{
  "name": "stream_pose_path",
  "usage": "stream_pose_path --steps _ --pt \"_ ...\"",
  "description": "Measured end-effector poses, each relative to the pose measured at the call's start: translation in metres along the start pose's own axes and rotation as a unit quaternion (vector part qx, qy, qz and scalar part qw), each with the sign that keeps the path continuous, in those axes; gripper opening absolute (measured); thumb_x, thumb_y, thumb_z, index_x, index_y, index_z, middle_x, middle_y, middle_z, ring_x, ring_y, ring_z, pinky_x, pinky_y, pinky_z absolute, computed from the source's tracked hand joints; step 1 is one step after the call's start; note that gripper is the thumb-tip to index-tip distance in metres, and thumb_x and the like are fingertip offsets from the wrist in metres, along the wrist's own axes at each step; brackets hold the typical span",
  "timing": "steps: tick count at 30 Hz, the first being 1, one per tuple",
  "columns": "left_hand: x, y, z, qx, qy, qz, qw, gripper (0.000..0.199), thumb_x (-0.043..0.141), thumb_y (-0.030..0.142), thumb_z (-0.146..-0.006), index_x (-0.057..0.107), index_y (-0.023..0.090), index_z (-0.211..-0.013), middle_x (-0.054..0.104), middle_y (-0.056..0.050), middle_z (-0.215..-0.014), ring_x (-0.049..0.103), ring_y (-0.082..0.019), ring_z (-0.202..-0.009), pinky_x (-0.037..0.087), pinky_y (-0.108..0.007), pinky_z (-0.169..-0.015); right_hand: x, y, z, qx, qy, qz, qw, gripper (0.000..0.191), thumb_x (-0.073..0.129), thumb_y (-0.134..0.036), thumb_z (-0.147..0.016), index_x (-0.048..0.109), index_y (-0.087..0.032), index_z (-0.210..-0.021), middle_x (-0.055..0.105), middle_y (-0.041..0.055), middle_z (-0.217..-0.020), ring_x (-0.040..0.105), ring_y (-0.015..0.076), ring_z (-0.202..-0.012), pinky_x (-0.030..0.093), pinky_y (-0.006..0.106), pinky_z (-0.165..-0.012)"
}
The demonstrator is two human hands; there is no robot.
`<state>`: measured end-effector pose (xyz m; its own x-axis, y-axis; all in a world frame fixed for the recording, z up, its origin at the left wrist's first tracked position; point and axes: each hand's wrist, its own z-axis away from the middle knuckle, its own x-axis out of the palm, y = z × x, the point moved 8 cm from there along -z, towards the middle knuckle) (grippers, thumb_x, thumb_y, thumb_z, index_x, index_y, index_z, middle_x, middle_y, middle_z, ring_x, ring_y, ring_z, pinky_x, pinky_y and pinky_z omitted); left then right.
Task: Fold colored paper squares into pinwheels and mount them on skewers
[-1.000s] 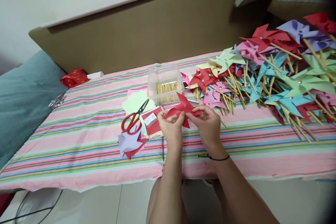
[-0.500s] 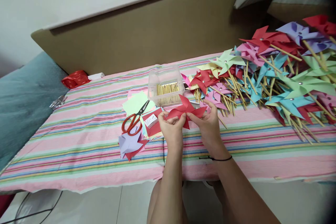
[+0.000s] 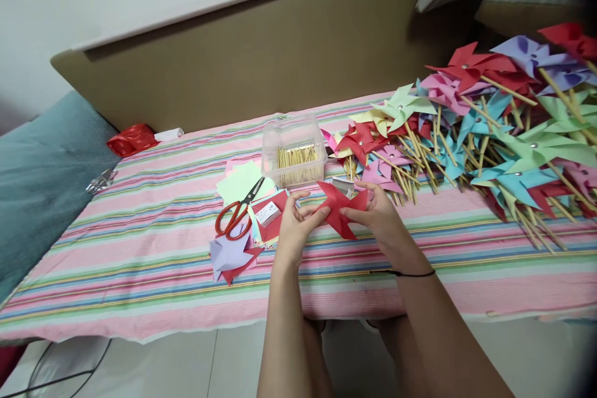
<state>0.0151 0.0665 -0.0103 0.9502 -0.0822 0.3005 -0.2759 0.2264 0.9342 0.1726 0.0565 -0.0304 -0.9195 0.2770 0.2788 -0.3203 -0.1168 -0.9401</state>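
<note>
A red paper pinwheel (image 3: 339, 212), with no stick visible, is held between both hands above the striped cloth. The thumb and fingers of my left hand (image 3: 298, 227) pinch its left side. On its right side, my right hand (image 3: 380, 217) grips the paper, thumb in front near the centre. A stack of coloured paper with a red sheet (image 3: 270, 231) on top lies left of my left hand, and a small white box (image 3: 268, 214) rests on it. Orange-handled scissors (image 3: 236, 219) overlap pale green sheets (image 3: 242, 180).
Behind the hands is a clear plastic box (image 3: 270, 168) of short sticks (image 3: 301, 158). Many finished pinwheels (image 3: 517, 177) are heaped at the right. A lilac folded paper (image 3: 228, 255) lies at the left, a red bag (image 3: 133, 140) farther back.
The red pinwheel has turned and moved slightly right and nearer, with both hands moving along with it. An opened small box behind it now shows more.
</note>
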Motion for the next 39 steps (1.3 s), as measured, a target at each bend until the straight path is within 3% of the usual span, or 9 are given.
stream_pose_path --steps 6,20,29,32,35,39 --pt "-0.002 -0.005 -0.002 -0.011 -0.012 -0.050 0.999 0.060 0.082 0.024 -0.056 0.044 0.021 -0.102 0.068 0.003 -0.067 0.062 -0.011 -0.056 0.045 -0.020 -0.056 0.002 0.011 0.000 0.043 -0.077 0.031 0.996 0.072 0.082 -0.022 -0.049 0.041 -0.024 -0.108 0.066 -0.0071 -0.061 0.065 0.0181 -0.057 0.052 0.031 -0.058" --pt "-0.002 -0.008 -0.001 -0.009 -0.013 -0.109 0.994 0.060 0.076 0.019 -0.057 0.040 0.020 -0.105 0.063 0.005 -0.056 0.055 -0.010 -0.044 0.039 -0.018 -0.045 0.007 0.006 0.004 0.055 -0.057 0.065 0.995 0.067 0.076 -0.015 -0.048 0.041 -0.024 -0.104 0.061 -0.0111 -0.051 0.058 0.0160 -0.043 0.048 0.028 -0.044" --pt "-0.013 -0.014 -0.003 -0.027 0.038 -0.088 0.995 0.062 0.077 0.017 -0.050 0.038 0.020 -0.098 0.065 0.004 -0.053 0.056 -0.012 -0.040 0.041 -0.019 -0.043 0.014 0.008 0.006 0.046 -0.083 0.049 0.994 0.074 0.079 -0.018 -0.048 0.040 -0.022 -0.112 0.060 -0.0106 -0.050 0.056 0.0145 -0.042 0.043 0.024 -0.043" --pt "-0.022 -0.006 -0.003 -0.015 0.068 -0.051 0.996 0.063 0.079 0.016 -0.049 0.040 0.019 -0.098 0.067 0.003 -0.056 0.060 -0.013 -0.045 0.046 -0.022 -0.049 0.017 0.002 0.005 0.034 -0.072 0.015 0.997 0.065 0.082 -0.027 -0.053 0.045 -0.024 -0.107 0.066 -0.0072 -0.058 0.062 0.0150 -0.049 0.049 0.026 -0.049" --pt "-0.038 0.005 -0.003 0.014 0.116 0.020 0.993 0.059 0.081 0.017 -0.046 0.043 0.019 -0.091 0.068 0.001 -0.060 0.063 -0.014 -0.050 0.050 -0.025 -0.055 0.011 -0.003 -0.002 -0.006 -0.039 -0.002 0.999 0.039 0.075 -0.040 -0.065 0.054 -0.021 -0.091 0.070 -0.0013 -0.066 0.067 0.0156 -0.060 0.055 0.029 -0.061" --pt "-0.060 0.012 -0.005 0.058 0.187 0.104 0.975 0.054 0.083 0.021 -0.043 0.046 0.018 -0.082 0.068 0.001 -0.066 0.064 -0.013 -0.054 0.051 -0.025 -0.057 0.010 0.005 -0.014 -0.092 -0.059 0.189 0.976 0.021 0.063 -0.039 -0.074 0.062 -0.019 -0.074 0.070 0.0030 -0.066 0.067 0.0169 -0.063 0.055 0.031 -0.061"
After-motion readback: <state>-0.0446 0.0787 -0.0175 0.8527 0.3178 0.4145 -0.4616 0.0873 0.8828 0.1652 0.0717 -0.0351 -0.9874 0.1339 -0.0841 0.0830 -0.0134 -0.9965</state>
